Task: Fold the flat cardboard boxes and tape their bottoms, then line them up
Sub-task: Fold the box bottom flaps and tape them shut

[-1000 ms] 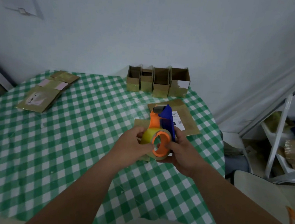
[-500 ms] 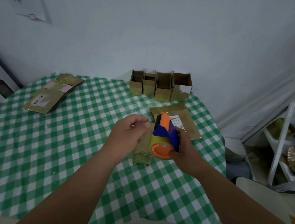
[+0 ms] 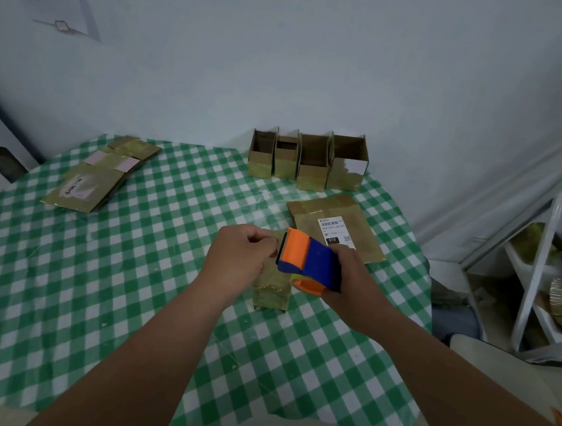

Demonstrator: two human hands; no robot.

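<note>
Since half a second earlier, you had tipped the tape dispenser (image 3: 311, 262) from its upright pose so its orange nose pointed toward 10 o'clock, down against the top of the small box (image 3: 271, 288) at the table's centre. Your right hand (image 3: 352, 280) wrapped its fingers around the blue-and-orange dispenser body from the 3 o'clock side. Your left hand (image 3: 239, 260) sat at the box's 9 o'clock side with fingers curled in; whether they pinched the tape end or the box flap could not be told. The box stood on the green checked table (image 3: 97, 281), just beside a flattened box with a white shipping label (image 3: 336, 226) at its 1 o'clock. Four folded boxes (image 3: 306, 160) stood touching in a row at 12 o'clock against the wall. A stack of flat boxes (image 3: 101, 173) lay well apart at 10 o'clock.
</note>
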